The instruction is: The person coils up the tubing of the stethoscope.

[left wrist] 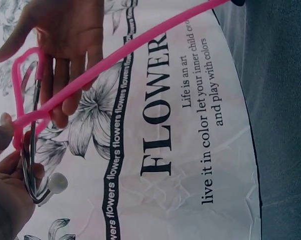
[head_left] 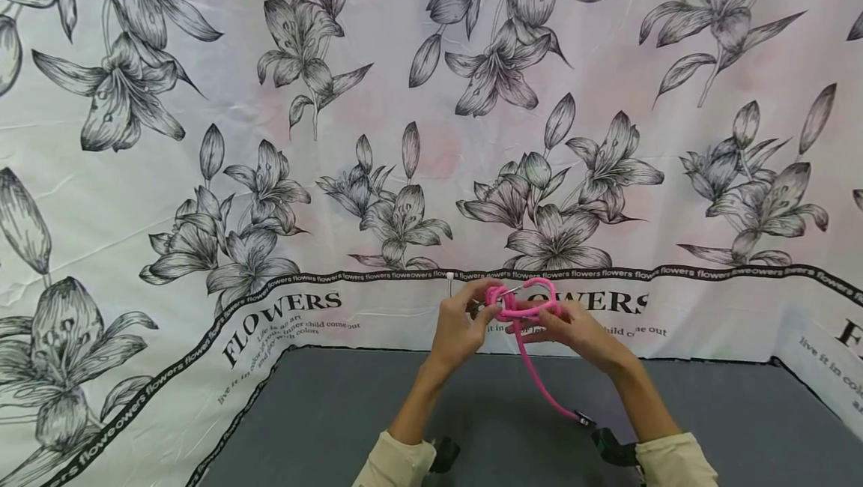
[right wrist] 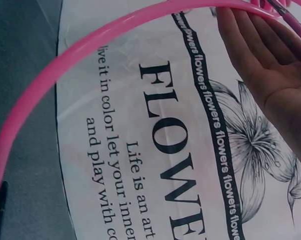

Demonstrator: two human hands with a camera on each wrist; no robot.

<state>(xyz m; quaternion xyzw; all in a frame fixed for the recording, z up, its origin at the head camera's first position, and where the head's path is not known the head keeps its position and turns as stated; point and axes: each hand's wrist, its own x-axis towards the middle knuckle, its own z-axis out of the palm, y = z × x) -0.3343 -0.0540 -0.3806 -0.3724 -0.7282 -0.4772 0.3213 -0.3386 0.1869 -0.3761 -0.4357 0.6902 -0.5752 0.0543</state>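
Note:
A stethoscope with pink tubing [head_left: 531,371] is held up in front of the backdrop, its tubing looped about its metal ear tubes [left wrist: 34,102]. My left hand [head_left: 461,324] pinches the bundle at its left side, thumb and fingers around tubing and metal. A white ear tip [left wrist: 58,183] sticks out beside those fingers. My right hand [head_left: 574,328] is at the right side of the loop, its fingers extended along the tubing, thumb spread apart in the left wrist view. From the bundle, tubing hangs down to a dark and silver end piece [head_left: 583,419] near the table.
A dark grey table [head_left: 337,404] lies below both hands. Behind it hangs a white backdrop [head_left: 404,307] printed with flowers and lettering. Dark wrist gear [head_left: 615,448] sits by the right sleeve, and a similar dark piece [head_left: 445,455] by the left sleeve.

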